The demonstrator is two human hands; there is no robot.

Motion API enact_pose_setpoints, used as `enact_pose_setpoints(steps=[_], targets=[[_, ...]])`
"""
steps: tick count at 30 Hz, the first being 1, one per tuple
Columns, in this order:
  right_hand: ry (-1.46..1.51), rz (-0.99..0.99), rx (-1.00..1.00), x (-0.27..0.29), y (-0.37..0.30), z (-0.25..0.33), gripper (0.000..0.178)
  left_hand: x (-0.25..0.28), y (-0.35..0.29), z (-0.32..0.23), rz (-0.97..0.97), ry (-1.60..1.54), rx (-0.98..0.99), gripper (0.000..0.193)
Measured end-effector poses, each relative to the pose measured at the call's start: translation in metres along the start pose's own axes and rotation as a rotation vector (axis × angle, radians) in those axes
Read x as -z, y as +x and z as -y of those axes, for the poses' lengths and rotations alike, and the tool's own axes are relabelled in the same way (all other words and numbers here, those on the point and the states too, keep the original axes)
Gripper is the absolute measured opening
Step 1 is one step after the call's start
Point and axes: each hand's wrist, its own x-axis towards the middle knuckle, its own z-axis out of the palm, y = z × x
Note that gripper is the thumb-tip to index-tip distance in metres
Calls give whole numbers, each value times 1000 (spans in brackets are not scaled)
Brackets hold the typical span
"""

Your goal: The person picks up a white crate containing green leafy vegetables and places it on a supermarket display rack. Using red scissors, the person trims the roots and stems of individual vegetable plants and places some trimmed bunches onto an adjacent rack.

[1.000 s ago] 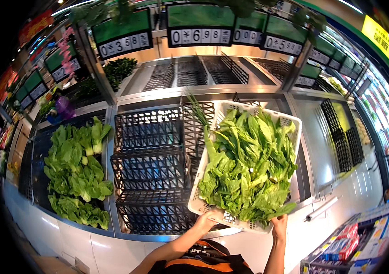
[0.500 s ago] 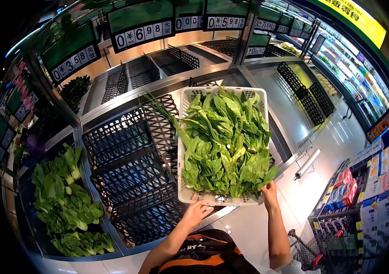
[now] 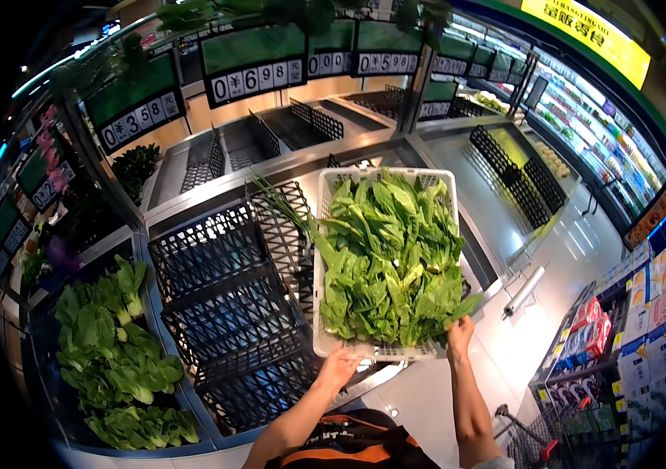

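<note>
A white perforated plastic crate [image 3: 322, 313] full of leafy green lettuce [image 3: 395, 258] is in front of me, over the edge of the display stand. My left hand [image 3: 338, 367] grips its near rim, left of the middle, with the fingers partly hidden at the edge. At the near right corner, my right hand [image 3: 460, 333] is closed on the crate, beside a leaf that sticks out over the rim. Long thin green stalks [image 3: 278, 201] lie by the crate's far left side.
Black lattice racks [image 3: 215, 289] line the stand to the left, with bok choy [image 3: 118, 352] further left. Price signs [image 3: 254, 70] hang above the far side. At right are a film roll [image 3: 524, 291], stacked boxes [image 3: 661, 313] and a shopping cart [image 3: 532, 438].
The crate sits slightly lower and further right in the picture, with both hands still at it. My left hand's fingers have closed in on the rim. The view has shifted a little.
</note>
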Motion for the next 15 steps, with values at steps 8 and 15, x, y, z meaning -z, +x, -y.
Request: enact_pose_setpoints(steps=[8,15], targets=[[-61,171,125,8,29,34,24,8,-45,54,-93,-249,136,46],[-320,330,149,-9,56,49,24,75,-21,106,19,-448,217,30]])
